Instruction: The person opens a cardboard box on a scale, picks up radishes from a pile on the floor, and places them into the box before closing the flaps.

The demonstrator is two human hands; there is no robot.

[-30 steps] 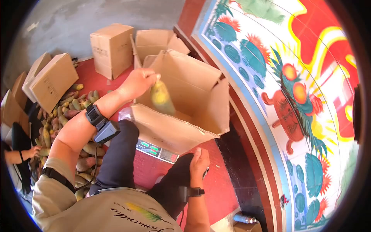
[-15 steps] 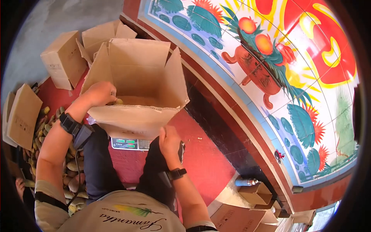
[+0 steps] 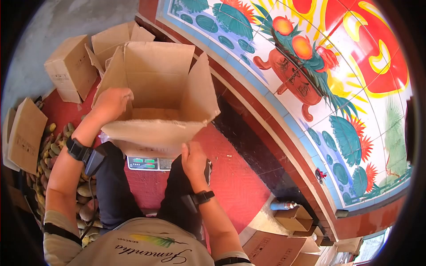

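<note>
An upright cardboard box [image 3: 155, 133] stands in front of me with its top flaps raised, its inner floor partly in sight. My left hand [image 3: 114, 103] is closed at the near left side of the box opening, above the rim. Whatever its curled fingers hold is hidden. Beside the near right corner of the box, over my right knee, is my right hand [image 3: 194, 160], its thumb raised apart from the fingers and nothing visible in it. A scale display [image 3: 144, 163] with green readouts shows below the box, between my knees.
A pile of elongated greenish-brown and reddish produce [image 3: 55, 148] lies on the left. Cardboard boxes stand at the back left [image 3: 71, 66], far left [image 3: 29, 135] and lower right [image 3: 275, 248]. A tiled wall with a painted mural [image 3: 297, 75] runs along the right, above red flooring [image 3: 235, 177].
My left hand has risen slightly and drawn back to the left. The yellowish thing seen below it inside the box is out of sight. My right hand has barely moved.
</note>
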